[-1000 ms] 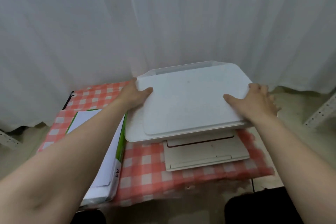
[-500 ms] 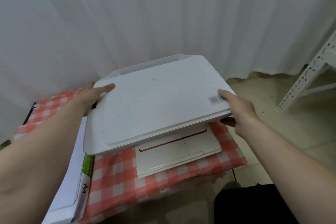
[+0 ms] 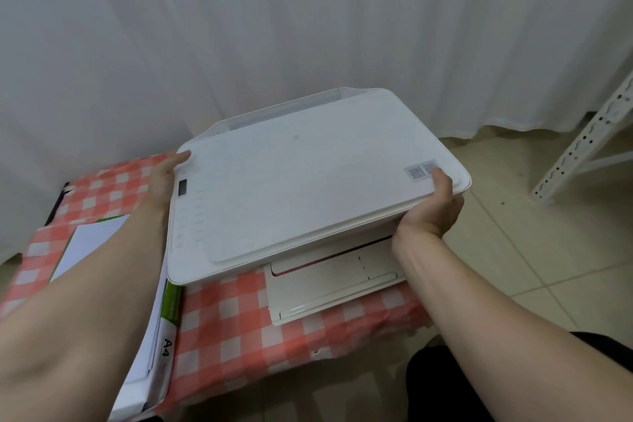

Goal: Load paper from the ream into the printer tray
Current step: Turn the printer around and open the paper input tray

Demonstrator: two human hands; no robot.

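Paper ream (image 3: 166, 336) in its green and white wrapper, marked A4, lies along the left part of the table (image 3: 226, 329), which wears a red and white checked cloth; its near end reaches the table's front edge and its long side runs just beside the printer (image 3: 301, 188). A loose white sheet lies on top of it. The left forearm crosses over the ream, hiding much of it, and neither hand touches it. The white printer sits toward the back right corner of the table, lid closed, with its tray (image 3: 329, 288) folded out toward the front edge. The left hand (image 3: 162, 178) grasps the printer's back left corner, thumb on top, the other fingers out of sight against its side. The right hand (image 3: 433, 212) grasps the printer's right front edge, thumb on the lid beside a small code sticker, fingers curled underneath. A white curtain (image 3: 308, 27) hangs behind, and a white metal rack (image 3: 582, 144) stands on the tiled floor (image 3: 513, 250) to the right
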